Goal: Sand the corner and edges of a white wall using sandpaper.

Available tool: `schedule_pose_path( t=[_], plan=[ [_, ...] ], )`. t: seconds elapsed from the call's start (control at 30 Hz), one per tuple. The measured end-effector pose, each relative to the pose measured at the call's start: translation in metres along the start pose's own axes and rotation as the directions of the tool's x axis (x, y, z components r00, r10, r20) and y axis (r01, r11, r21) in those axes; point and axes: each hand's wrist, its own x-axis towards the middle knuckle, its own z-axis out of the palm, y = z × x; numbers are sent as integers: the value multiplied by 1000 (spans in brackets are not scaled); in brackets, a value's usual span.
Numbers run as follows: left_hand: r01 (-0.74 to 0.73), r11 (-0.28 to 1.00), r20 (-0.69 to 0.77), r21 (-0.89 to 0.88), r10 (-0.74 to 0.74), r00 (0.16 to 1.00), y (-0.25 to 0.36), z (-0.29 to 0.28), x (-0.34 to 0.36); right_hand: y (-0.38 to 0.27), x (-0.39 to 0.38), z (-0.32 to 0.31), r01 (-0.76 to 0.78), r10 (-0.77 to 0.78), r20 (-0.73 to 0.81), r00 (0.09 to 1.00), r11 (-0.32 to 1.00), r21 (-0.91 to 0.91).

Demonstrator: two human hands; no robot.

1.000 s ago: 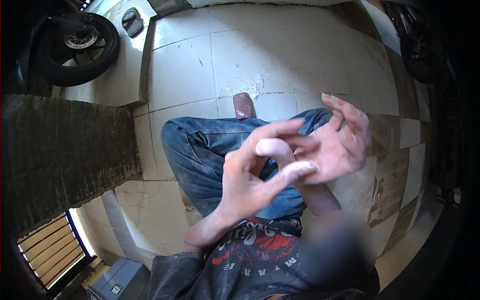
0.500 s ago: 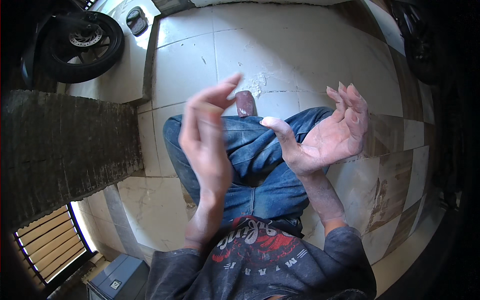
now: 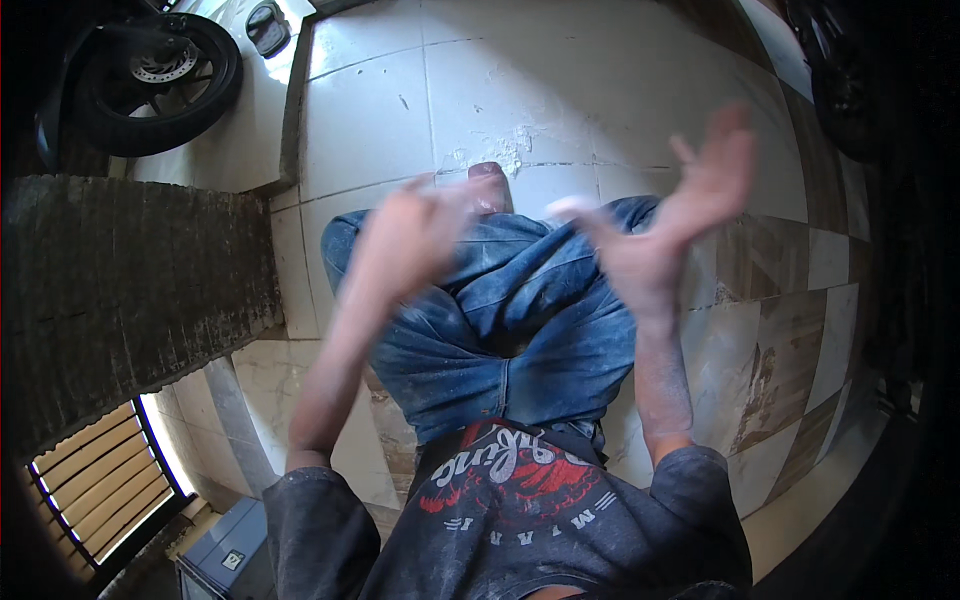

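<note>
My left hand (image 3: 415,240) is smeared by motion above my left thigh, its fingers reaching toward a reddish-brown block (image 3: 488,172) on the tiles. The blur hides how its fingers are held, and whether it touches the block cannot be told. Also blurred, my right hand (image 3: 672,225) hangs over my right knee with the thumb spread wide from the raised fingers and nothing in it. Whitish dust coats my right forearm. Just beyond the block, a crumbly white residue (image 3: 515,150) lies along a tile joint.
I sit cross-legged in blue jeans (image 3: 500,320) on a tiled floor. A dark rough slab (image 3: 140,300) stands close on the left, with a motorcycle wheel (image 3: 160,85) beyond it. Behind on the left are a grey-blue box (image 3: 225,555) and a slatted grille (image 3: 100,480).
My left hand has swung downward, its forearm now angled farther out to the left. My right hand has risen slightly, its fingers tipping up and away. The view has shifted a little.
</note>
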Motion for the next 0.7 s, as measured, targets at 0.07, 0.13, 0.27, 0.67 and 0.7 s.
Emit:
schedule_pose_path(
  t=[0.07, 0.13, 0.27, 0.67, 0.7],
  plan=[
    [374, 927, 10, 21, -375, 927, -15, -22, 3, 1, 6, -8, -155, 155, -101, 983, 988, 9],
    [100, 977, -407, -191, -172, 897, -18, -32, -3, 2, 8, -8, -145, 141, -39, 989, 982, -118],
    [-520, 846, -766, 118, 410, 494, 11, -16, -13, 1, -4, 17, -15, 16, 165, 986, 1000, -7],
    [-485, 863, 92, 142, 476, 875, 30, -13, -29, -5, -19, 31, -91, 87, 74, 993, 995, 45],
    [-384, 910, 210, 159, 348, 914, 25, -15, -32, -6, -19, 32, 25, -16, 217, 976, 999, -37]
  ],
)
